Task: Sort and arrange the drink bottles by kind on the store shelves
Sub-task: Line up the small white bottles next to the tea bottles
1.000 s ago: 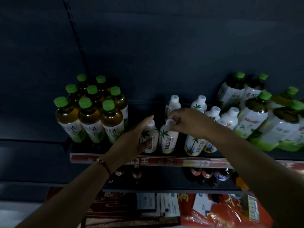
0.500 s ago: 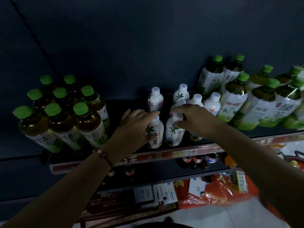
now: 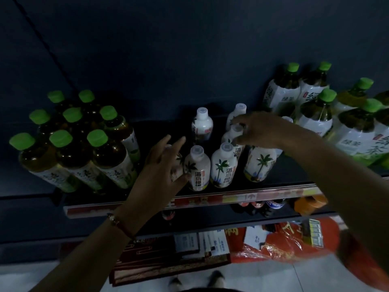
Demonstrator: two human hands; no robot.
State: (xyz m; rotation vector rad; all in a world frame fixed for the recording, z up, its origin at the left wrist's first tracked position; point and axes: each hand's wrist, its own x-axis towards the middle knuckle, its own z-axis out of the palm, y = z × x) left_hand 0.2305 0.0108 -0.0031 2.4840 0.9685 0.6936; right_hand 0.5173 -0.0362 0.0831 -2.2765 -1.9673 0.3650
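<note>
Dark blue wall fills everything behind the shelf (image 3: 210, 193) I am looking down on, its near edge carrying a red and yellow price strip (image 3: 231, 199). At far left stands a cluster of amber tea bottles (image 3: 69, 144) with bright green caps, packed close in rows. Next comes my left hand (image 3: 162, 165), wearing a bracelet (image 3: 120, 223) at the wrist, fingers (image 3: 179, 142) spread and straight; the thumb tip looks to touch the side of the nearest white palm-tree bottle (image 3: 197, 169), and the hand covers another white bottle behind it, though I cannot tell if it is touching that one. Just right of it stands a second palm-tree bottle (image 3: 224, 167), with one more white bottle (image 3: 202, 125) set farther back near the wall. My right hand (image 3: 263, 131) reaches in over the rest of the white bottles, fingers curled down around the cap and neck of one in the middle row (image 3: 232, 135). A wider palm-tree bottle (image 3: 260, 165) stands beneath that wrist. At far right, big green-capped tea bottles (image 3: 320, 114) with white labels lean together. Below, a lower shelf holds dark bottles (image 3: 265, 205) and an orange object (image 3: 309, 204), and red packaging (image 3: 284, 243) lies on the floor.
</note>
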